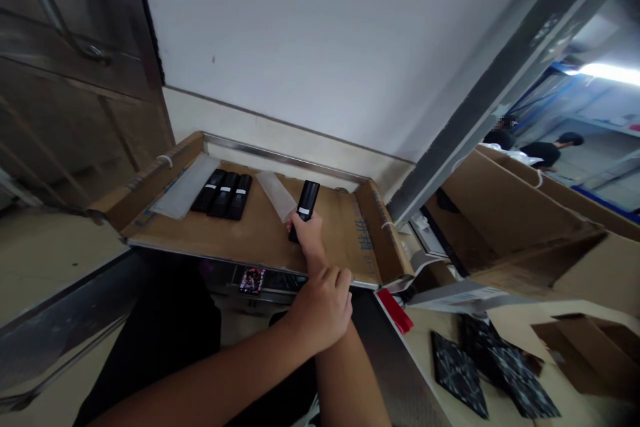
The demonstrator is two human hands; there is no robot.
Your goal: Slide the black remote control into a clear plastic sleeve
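Cardboard tray (260, 230) is carrying three black remotes (223, 194) laid side by side beside a clear sleeve (183, 193). We are closing our right hand (306, 232) around a fourth remote (306, 203) near another sleeve (277, 195), unplaced. Our left hand (323, 307) is curling empty.

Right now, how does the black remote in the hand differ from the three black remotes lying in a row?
The held black remote is gripped at its lower end by the right hand; the three black remotes in a row lie untouched, side by side, further left on the cardboard tray. All look alike, each with a white label.
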